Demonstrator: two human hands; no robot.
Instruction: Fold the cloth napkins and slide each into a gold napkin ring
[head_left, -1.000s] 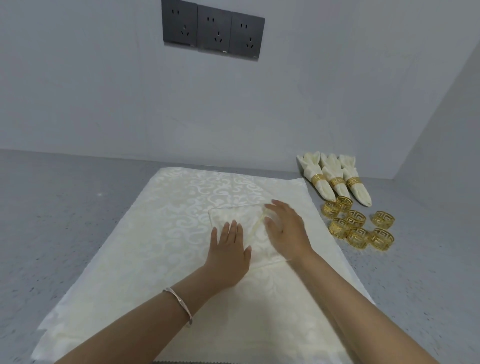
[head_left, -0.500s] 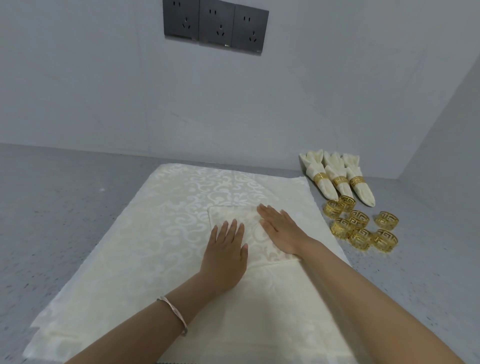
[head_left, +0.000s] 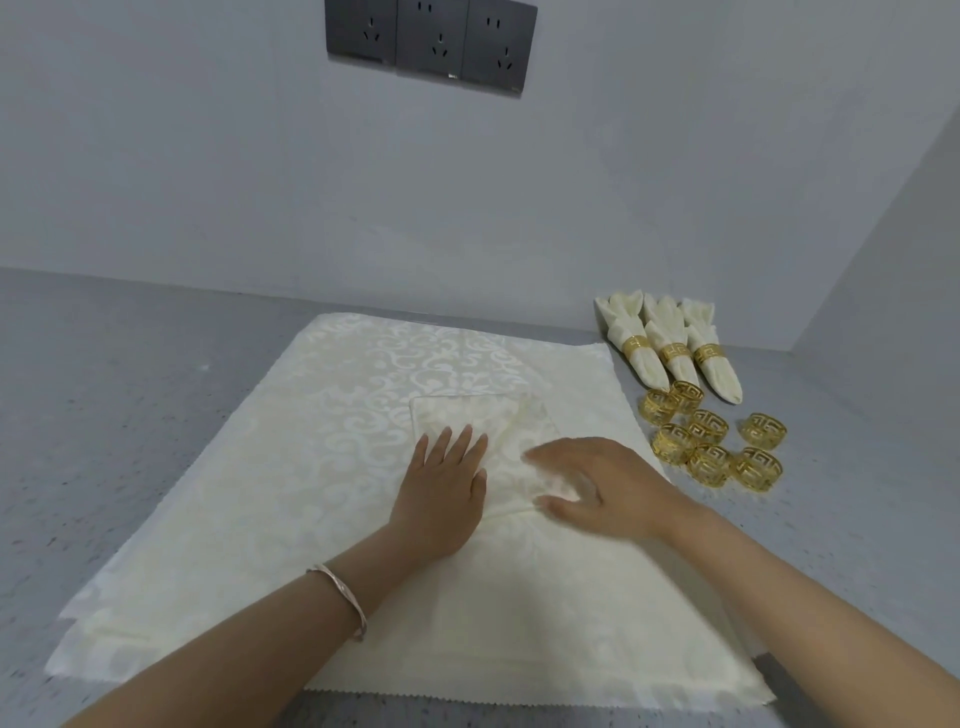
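1. Left hand – palm down, fingers straight and close together, pressing flat on the left part of the folded napkin
2. Right hand – palm down over the napkin's right part, fingers stretched out toward the left hand and gripping nothing; its outline is blurred
3. Folded napkin lies as a small cream square on top of the spread cloths, near their middle, with a crease running between the two hands
4. Spread cloths lie flat on the grey countertop
5. Three ringed napkins lie side by side at the far right by the wall
6. Seven loose gold rings sit clustered just in front of them, clear of the cloths
7. Bracelet on the left wrist; dark sockets on the wall above
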